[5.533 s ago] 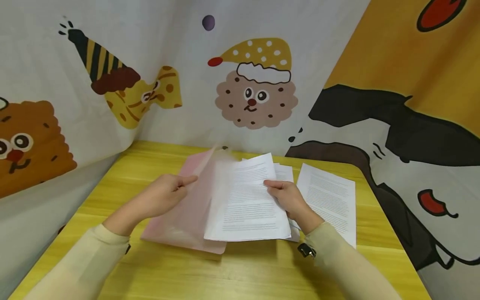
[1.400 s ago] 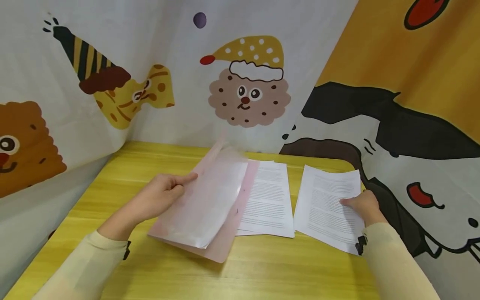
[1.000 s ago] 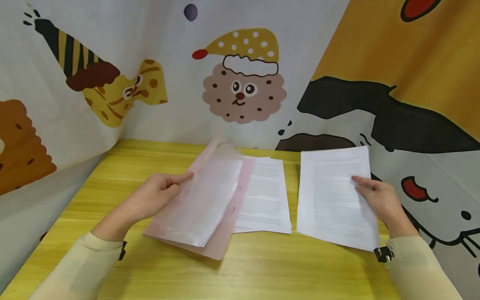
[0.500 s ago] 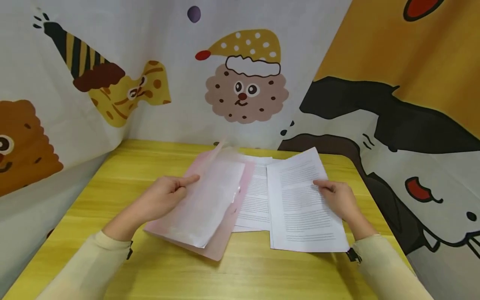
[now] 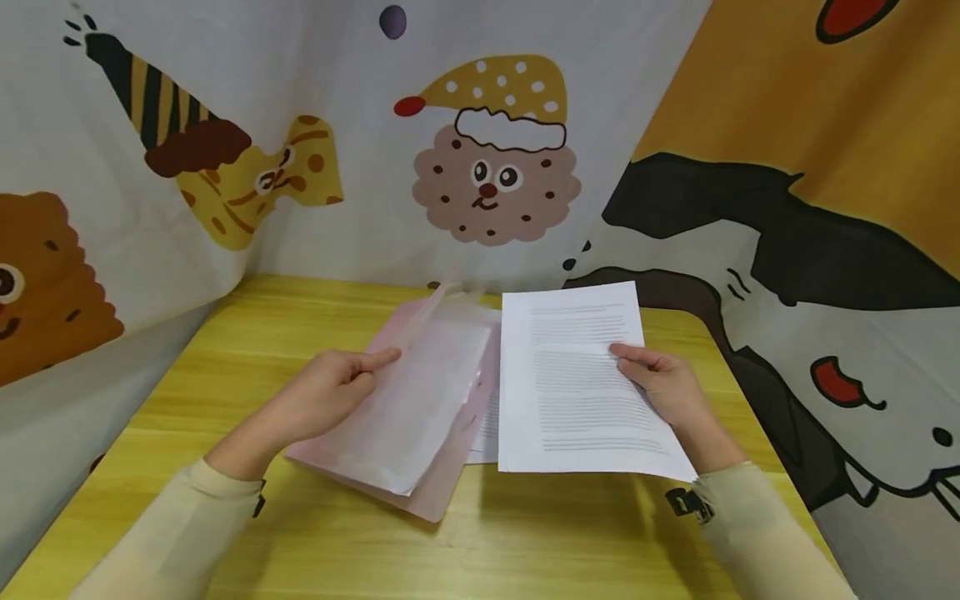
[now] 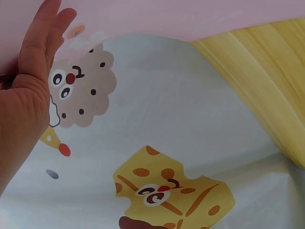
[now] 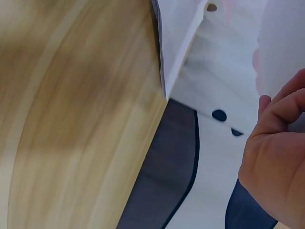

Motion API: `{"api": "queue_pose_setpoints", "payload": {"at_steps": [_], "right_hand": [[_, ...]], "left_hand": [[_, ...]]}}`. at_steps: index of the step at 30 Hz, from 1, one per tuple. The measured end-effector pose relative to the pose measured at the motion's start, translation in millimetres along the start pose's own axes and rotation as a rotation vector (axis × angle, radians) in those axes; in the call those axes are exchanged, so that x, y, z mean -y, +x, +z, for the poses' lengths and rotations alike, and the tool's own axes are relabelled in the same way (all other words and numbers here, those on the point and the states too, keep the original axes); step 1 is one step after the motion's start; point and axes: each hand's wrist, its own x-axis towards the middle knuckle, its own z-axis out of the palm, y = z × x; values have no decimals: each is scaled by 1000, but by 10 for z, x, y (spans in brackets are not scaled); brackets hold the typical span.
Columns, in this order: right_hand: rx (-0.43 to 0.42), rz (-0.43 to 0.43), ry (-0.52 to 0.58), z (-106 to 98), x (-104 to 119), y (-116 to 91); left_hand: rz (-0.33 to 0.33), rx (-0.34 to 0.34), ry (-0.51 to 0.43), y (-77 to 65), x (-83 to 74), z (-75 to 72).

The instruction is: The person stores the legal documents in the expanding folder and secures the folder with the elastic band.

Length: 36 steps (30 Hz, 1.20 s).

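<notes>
In the head view my left hand (image 5: pixel 330 396) pinches the raised cover of a pink folder (image 5: pixel 442 492), thumb and index finger at its edge. The folder stands partly open, and a translucent plastic sleeve (image 5: pixel 427 383) with white paper showing through lies within it. My right hand (image 5: pixel 667 392) holds printed paper (image 5: pixel 573 383) upright by its right edge, thumb in front, just right of the folder. In the right wrist view, the hand (image 7: pixel 281 148) grips this paper (image 7: pixel 283 43). The left wrist view shows the left hand (image 6: pixel 33 90) against the pink folder (image 6: pixel 143 19).
More printed sheets (image 5: pixel 485 437) lie on the yellow wood-grain table (image 5: pixel 525 542), mostly hidden behind the held paper and the folder. Their stacked edges (image 7: pixel 178 38) show in the right wrist view. A cartoon-printed curtain (image 5: pixel 337 242) hangs along the table's back.
My right hand has picked up the right-hand printed paper from the table and carried it left, beside the folder. The paper it held earlier is out of that hand. My left hand keeps the folder open.
</notes>
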Motion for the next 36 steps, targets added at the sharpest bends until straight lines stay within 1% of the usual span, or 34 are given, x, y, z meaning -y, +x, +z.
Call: {"api": "queue_pose_setpoints", "payload": {"at_steps": [3,7,10,14,17,21,24,26,28,32,34,36], "right_hand": [[21,-23,-7,96,0,25],[57,-31,29,229,2,35],[102,-27,76,323,14,8],[147,-26,85,409,37,-40],[143,-47,48,404,36,-32],[119,-82,-13,319,14,25],[136,-89,-22,276,-12,43],[161,-84,-6,286,-18,31],[185,-83,14,316,-24,14],[197,-67,73,432,2,-45],[175,-58,97,518,32,-74],[137,-28,126,628,74,-99]], "left_hand": [[-8,-1,3,-1,5,-3],[-5,-3,3,-2,6,-1],[-4,-8,3,-4,-1,4],[0,-14,4,1,-8,0],[1,-11,8,1,-9,-27],[-20,8,15,-17,-10,-98],[-34,27,5,-23,-17,-136],[-34,36,-2,-22,-25,-145],[-28,36,1,-18,-35,-145],[-25,19,12,-13,-54,-128],[-28,6,17,-9,-57,-111],[-32,-6,19,-6,-55,-85]]}}
